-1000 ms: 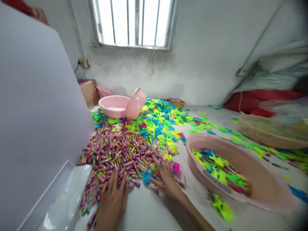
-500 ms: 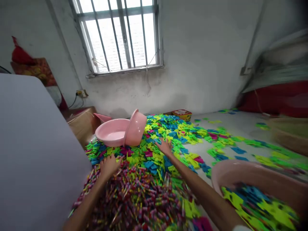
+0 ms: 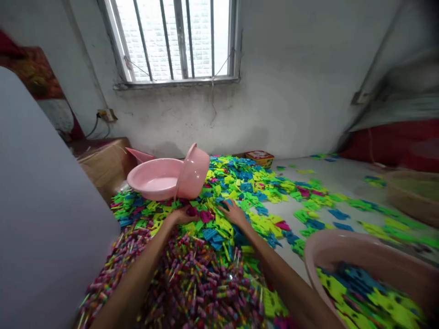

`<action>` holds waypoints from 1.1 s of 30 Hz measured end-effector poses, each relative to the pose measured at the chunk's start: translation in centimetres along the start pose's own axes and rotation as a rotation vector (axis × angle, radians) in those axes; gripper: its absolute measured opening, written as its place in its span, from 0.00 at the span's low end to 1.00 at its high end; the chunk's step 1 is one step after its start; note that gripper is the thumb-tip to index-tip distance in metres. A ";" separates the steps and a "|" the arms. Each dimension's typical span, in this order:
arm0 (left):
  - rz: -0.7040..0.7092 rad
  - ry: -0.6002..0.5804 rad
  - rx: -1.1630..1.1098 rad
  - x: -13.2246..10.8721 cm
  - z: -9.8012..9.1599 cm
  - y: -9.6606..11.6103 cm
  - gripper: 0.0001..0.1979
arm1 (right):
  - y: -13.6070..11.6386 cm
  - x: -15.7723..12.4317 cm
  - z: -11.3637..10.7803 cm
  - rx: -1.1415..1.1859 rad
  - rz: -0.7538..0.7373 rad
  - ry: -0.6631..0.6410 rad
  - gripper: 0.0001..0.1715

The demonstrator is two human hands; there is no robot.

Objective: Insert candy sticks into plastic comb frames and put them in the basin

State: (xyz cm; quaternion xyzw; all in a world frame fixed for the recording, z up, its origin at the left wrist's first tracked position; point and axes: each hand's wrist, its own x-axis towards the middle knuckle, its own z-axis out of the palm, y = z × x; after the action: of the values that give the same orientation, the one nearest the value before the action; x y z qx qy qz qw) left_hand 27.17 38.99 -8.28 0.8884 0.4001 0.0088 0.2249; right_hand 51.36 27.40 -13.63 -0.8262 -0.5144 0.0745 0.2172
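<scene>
A wide pile of flat plastic pieces (image 3: 222, 224) in yellow, green, blue and magenta spreads across the floor. My left hand (image 3: 182, 215) reaches into it from the left, thumb and fingers apart around magenta pieces; its fingertips are partly hidden. On the pile's right side lies my right hand (image 3: 233, 213), fingers spread over yellow and blue pieces. Nearer to me, between my forearms, is a heap of small stick-like pieces (image 3: 202, 283), mostly pink and purple with bright bands. Just beyond my left hand, a pink basin (image 3: 156, 180) rests on the pile, with a second pink basin (image 3: 195, 173) tipped against it.
At the lower right a large pink tub (image 3: 318, 256) holds more flat pieces. A tan basin (image 3: 408, 192) stands farther right. A pale panel (image 3: 51, 219) blocks the left, near a cardboard box (image 3: 106, 164). A yellow-and-red tin (image 3: 259, 158) sits by the wall.
My left hand has moved right and forward, from the edge of the stick heap to the magenta pieces. My right hand stays at nearly the same spot. The view has shifted slightly.
</scene>
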 end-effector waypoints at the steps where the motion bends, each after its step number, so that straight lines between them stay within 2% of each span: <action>1: 0.031 -0.021 0.009 -0.6 -0.2 0.5 0.19 | 0.0 -0.9 -0.2 0.002 0.002 0.001 0.34; 4: 0.094 -0.038 0.047 -3.0 -0.8 2.1 0.19 | -0.1 -3.8 -0.6 0.012 0.024 -0.002 0.34; 6: 0.098 0.005 0.072 -4.9 -1.1 3.2 0.20 | -0.1 -5.9 -1.0 0.019 0.039 -0.017 0.35; 9: 0.051 0.161 0.111 -9.0 -1.2 4.0 0.24 | -0.1 -9.0 -1.7 0.035 0.054 -0.038 0.33; 11: -0.002 0.287 0.131 -12.9 -0.5 3.8 0.26 | -0.2 -10.9 -2.4 0.061 0.033 -0.034 0.29; 13: -0.059 0.387 0.146 -17.8 1.0 3.2 0.26 | -0.5 -12.6 -3.3 0.099 -0.032 -0.015 0.24; 16: -0.128 0.474 0.166 -25.3 4.6 1.9 0.23 | -1.6 -15.3 -4.2 0.164 -0.142 0.049 0.18; 19: -0.138 0.533 0.148 -30.4 8.0 0.7 0.19 | -3.5 -18.0 -4.2 0.234 -0.231 0.125 0.15; 22: -0.114 0.606 0.077 -32.3 9.5 -0.2 0.17 | -5.9 -20.8 -3.6 0.322 -0.294 0.216 0.16; 27: -0.064 0.776 -0.134 -33.4 8.8 -0.6 0.08 | -9.6 -26.3 -2.8 0.526 -0.357 0.313 0.21; 30: -0.099 0.876 -0.332 -35.5 8.9 -0.1 0.09 | -11.3 -31.2 -1.9 0.623 -0.403 0.244 0.19; 33: -0.174 0.902 -0.546 -38.7 10.0 0.9 0.13 | -12.5 -36.3 -0.7 0.683 -0.435 0.105 0.14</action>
State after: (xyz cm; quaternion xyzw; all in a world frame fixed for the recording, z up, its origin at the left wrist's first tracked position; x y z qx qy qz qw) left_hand 3.44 6.92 -10.58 0.6691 0.5124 0.4750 0.2533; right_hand 24.67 -0.16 -11.24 -0.5814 -0.6109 0.1509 0.5157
